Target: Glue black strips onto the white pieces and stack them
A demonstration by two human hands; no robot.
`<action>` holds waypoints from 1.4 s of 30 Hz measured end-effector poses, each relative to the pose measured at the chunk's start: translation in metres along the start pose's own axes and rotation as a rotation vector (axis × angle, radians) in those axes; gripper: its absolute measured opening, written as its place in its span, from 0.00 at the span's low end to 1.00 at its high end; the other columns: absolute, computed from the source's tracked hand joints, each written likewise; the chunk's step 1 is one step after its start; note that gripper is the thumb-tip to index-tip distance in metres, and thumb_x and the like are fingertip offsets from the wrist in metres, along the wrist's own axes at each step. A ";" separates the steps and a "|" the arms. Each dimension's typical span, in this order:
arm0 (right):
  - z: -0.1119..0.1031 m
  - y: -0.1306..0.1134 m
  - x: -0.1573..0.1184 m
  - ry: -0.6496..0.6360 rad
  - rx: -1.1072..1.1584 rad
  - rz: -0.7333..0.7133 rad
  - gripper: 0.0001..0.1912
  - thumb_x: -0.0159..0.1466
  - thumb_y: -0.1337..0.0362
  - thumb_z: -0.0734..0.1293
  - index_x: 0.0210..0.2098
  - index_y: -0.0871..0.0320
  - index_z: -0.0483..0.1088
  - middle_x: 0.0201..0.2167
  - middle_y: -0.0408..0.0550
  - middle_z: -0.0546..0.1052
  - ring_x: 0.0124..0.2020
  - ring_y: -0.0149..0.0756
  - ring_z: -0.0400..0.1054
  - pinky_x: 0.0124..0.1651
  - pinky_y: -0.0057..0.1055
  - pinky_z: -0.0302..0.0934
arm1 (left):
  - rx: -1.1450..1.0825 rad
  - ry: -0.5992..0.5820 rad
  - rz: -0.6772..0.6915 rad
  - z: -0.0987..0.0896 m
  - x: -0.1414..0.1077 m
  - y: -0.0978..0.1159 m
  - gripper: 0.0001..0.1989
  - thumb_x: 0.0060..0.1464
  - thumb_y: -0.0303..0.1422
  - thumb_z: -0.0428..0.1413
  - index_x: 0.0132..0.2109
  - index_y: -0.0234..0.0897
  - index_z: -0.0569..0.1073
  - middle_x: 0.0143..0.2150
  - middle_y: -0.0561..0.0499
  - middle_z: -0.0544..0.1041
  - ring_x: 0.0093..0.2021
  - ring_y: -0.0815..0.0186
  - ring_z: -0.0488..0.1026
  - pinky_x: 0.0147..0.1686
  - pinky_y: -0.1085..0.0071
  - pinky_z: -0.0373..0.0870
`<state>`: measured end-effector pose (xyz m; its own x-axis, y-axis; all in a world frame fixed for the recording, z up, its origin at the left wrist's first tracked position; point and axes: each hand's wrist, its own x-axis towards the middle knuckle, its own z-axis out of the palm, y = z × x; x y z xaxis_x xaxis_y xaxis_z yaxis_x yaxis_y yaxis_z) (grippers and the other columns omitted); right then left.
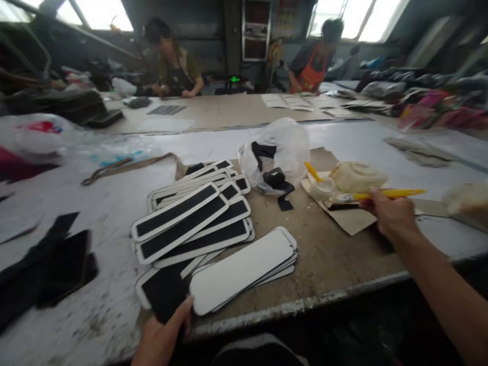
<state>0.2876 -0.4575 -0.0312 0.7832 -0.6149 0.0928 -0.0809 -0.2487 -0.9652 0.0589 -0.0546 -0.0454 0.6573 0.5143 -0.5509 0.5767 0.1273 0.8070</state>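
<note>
My right hand (392, 213) is closed around a yellow-handled brush (389, 194), whose bristles are beside a small white cup (322, 189) with an orange stick in it. At the table's front edge, my left hand (165, 330) pinches the near end of a black piece with a white border (162, 287). Right of that hand lies a stack of plain white rounded strips (242, 269). Behind it, several black strips with white borders (183, 218) overlap in a fanned pile.
A clear plastic bag (285, 147) with black strips stands behind the pile. A dark phone (66, 264) lies at left on black cloth. Brown cardboard (316, 259) covers the near table. Two people (177, 71) work at the far side.
</note>
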 end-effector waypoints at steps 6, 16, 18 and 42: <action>0.024 -0.018 -0.143 -0.599 0.137 0.116 0.16 0.53 0.52 0.73 0.36 0.54 0.71 0.29 0.46 0.73 0.27 0.35 0.69 0.33 0.34 0.67 | -0.052 -0.109 0.050 -0.005 0.016 -0.015 0.18 0.44 0.44 0.63 0.28 0.32 0.72 0.16 0.56 0.66 0.20 0.71 0.60 0.22 0.75 0.59; 0.087 -0.039 -0.266 -0.972 0.088 0.129 0.17 0.58 0.49 0.69 0.32 0.57 0.69 0.22 0.43 0.73 0.26 0.34 0.69 0.33 0.30 0.66 | -0.163 -0.239 -0.005 -0.010 0.023 -0.020 0.16 0.40 0.42 0.62 0.30 0.33 0.71 0.17 0.56 0.68 0.18 0.71 0.62 0.18 0.76 0.59; 0.086 -0.040 -0.267 -0.945 0.039 0.091 0.17 0.57 0.48 0.69 0.32 0.57 0.69 0.22 0.43 0.73 0.26 0.34 0.69 0.33 0.30 0.66 | -0.180 -0.264 -0.009 -0.012 0.025 -0.022 0.16 0.40 0.42 0.62 0.29 0.33 0.70 0.19 0.54 0.69 0.18 0.70 0.63 0.18 0.76 0.60; 0.049 -0.020 -0.207 -0.610 -0.259 -0.394 0.14 0.62 0.53 0.65 0.34 0.59 0.70 0.30 0.48 0.72 0.32 0.37 0.69 0.36 0.34 0.63 | -0.165 -0.231 -0.019 -0.012 0.031 -0.036 0.18 0.38 0.45 0.64 0.23 0.33 0.72 0.17 0.53 0.70 0.18 0.69 0.65 0.18 0.74 0.63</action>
<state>0.1577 -0.2887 -0.0430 0.9793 0.0581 0.1937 0.1913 -0.5769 -0.7941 0.0526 -0.0327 -0.0891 0.7512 0.3056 -0.5852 0.5161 0.2809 0.8092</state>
